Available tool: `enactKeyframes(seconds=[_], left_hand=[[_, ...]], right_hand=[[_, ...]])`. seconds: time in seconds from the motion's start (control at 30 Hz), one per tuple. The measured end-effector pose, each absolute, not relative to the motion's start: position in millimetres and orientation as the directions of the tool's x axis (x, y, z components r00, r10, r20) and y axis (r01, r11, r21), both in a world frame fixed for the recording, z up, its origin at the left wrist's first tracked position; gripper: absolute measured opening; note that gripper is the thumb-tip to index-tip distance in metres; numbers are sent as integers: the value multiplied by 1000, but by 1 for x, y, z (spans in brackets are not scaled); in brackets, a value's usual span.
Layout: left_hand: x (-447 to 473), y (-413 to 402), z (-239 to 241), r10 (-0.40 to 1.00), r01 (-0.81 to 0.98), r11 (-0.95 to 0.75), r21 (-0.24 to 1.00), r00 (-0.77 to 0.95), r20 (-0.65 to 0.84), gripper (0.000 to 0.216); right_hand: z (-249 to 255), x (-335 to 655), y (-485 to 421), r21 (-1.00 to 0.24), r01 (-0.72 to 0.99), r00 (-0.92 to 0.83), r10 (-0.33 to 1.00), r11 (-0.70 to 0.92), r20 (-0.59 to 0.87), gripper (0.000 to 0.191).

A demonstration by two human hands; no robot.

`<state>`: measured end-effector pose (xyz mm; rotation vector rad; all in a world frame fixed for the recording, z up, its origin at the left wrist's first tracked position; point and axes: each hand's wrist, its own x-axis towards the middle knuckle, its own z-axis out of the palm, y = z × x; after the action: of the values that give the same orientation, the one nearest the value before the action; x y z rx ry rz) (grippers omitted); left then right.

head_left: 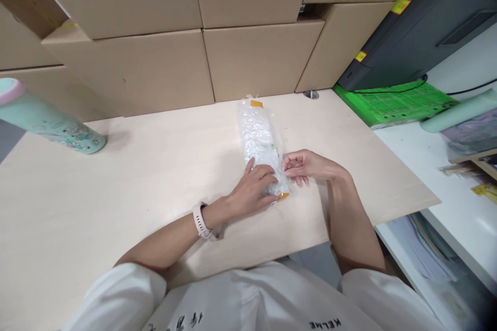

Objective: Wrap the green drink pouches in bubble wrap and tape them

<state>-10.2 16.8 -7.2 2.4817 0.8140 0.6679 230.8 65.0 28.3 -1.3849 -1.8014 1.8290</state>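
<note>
A long clear plastic packet with orange tabs at both ends lies on the pale wooden table, pointing away from me. My left hand lies on its near end, fingers stretched flat and pressing it down. My right hand sits at the packet's right edge with fingers curled in a pinch; what it pinches is too small to make out. A pale pink watch is on my left wrist.
Stacked cardboard boxes wall off the table's far side. A mint-green bottle stands at far left. To the right are a green mat, a dark machine and a white desk with clutter.
</note>
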Motion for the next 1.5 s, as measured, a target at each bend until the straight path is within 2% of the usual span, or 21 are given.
enactKeyframes(seconds=[0.1,0.2,0.37,0.5,0.63,0.9,1.03,1.13,1.17,1.2,1.27,1.33,1.4,1.5], left_hand=[[-10,15,-6,656,419,-713,563,681,324,44],[-9,14,-7,697,458,-689,561,629,343,64],[-10,14,-9,638,479,-753,451,698,325,42],[-11,16,-15,608,469,-785,404,705,364,39],[-11,16,-18,607,476,-788,390,704,368,36],[-10,14,-17,625,485,-775,405,685,374,34],[-11,15,-10,659,487,-740,464,661,357,34],[-23,24,10,621,421,-753,505,708,337,23],[-29,29,18,605,401,-760,511,724,332,31],[-35,35,25,592,401,-775,488,732,339,48],[-48,48,37,560,473,-826,306,748,357,75],[-58,59,41,573,578,-808,115,724,384,91],[-65,68,42,588,646,-763,-1,694,415,95],[-69,72,42,587,656,-754,-12,682,436,88]], right_hand=[[29,224,62,-881,428,-589,678,-201,-440,37],[23,214,62,-908,388,-571,733,-156,-370,33],[15,217,67,-926,364,-448,854,-95,-264,31],[13,229,69,-883,453,-252,931,-126,-262,26],[9,222,70,-867,494,-347,899,-69,-269,30],[8,202,64,-968,141,-360,900,-209,-246,35],[5,186,62,-942,-88,-365,891,-323,-271,42],[4,181,64,-910,-177,-299,901,-375,-314,46],[5,181,64,-904,-193,-288,903,-381,-319,47],[8,181,64,-900,-208,-290,903,-383,-317,47],[15,183,62,-895,-234,-328,898,-379,-294,46],[21,183,58,-890,-253,-401,878,-380,-261,43],[25,182,54,-886,-253,-482,845,-390,-234,42],[26,181,50,-892,-229,-569,797,-390,-202,42]])
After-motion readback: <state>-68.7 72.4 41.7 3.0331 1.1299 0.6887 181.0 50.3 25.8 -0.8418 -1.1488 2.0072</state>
